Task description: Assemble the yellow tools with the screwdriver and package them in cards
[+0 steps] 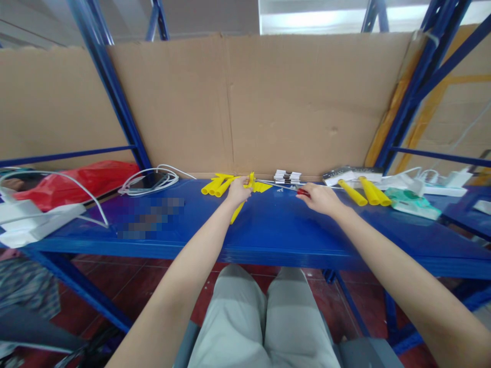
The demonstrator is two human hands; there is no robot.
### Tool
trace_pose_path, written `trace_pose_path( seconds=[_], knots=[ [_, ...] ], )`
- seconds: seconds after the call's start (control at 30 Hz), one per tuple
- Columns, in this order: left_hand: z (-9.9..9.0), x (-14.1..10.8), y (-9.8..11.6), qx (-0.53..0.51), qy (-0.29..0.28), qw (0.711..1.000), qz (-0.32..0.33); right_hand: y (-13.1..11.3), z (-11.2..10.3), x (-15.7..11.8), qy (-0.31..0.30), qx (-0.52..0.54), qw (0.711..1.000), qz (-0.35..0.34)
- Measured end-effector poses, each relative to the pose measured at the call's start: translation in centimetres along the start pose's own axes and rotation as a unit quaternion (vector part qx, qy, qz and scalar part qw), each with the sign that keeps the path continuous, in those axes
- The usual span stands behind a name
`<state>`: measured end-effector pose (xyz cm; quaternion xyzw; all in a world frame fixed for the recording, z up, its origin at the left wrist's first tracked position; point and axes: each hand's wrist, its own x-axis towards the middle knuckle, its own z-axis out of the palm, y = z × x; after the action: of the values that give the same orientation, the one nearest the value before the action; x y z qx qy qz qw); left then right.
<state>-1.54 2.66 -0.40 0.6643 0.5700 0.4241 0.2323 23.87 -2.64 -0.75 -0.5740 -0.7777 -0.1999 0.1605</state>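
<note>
My left hand [238, 191] is closed around a yellow plastic part [238, 212], whose narrow end points down toward the table's front edge. More yellow plastic pieces [263, 187] lie just right of its fingers. In my closed right hand [324, 198] is a screwdriver with a red handle [303, 192]; its long thin shaft reaches left toward the yellow part. Whether the tip touches it, I cannot tell. Small silver bits [280, 190] lie on the table below the shaft. Several yellow tubes [217, 185] rest together left of my left hand.
White stacked blocks with black bands [287, 177] stand at the back of the blue table [276, 230]. Yellow tubes [370, 191] and a green-and-white packet [412, 203] lie right. A coiled white cable [153, 183], red bag [84, 181] and cardboard back wall [287, 102] bound the left and rear.
</note>
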Motion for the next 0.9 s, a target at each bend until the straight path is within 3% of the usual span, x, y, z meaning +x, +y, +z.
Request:
trace_pose_path(
  seconds=[0.53, 0.9],
  knots=[
    [0.16, 0.30, -0.46, -0.017, 0.002, 1.000, 0.002, 0.23, -0.29, 0.02, 0.020, 0.018, 0.999, -0.028],
    [0.15, 0.01, -0.10, -0.002, 0.001, 1.000, -0.003, 0.25, -0.11, 0.07, 0.020, 0.030, 0.999, 0.017]
  ],
)
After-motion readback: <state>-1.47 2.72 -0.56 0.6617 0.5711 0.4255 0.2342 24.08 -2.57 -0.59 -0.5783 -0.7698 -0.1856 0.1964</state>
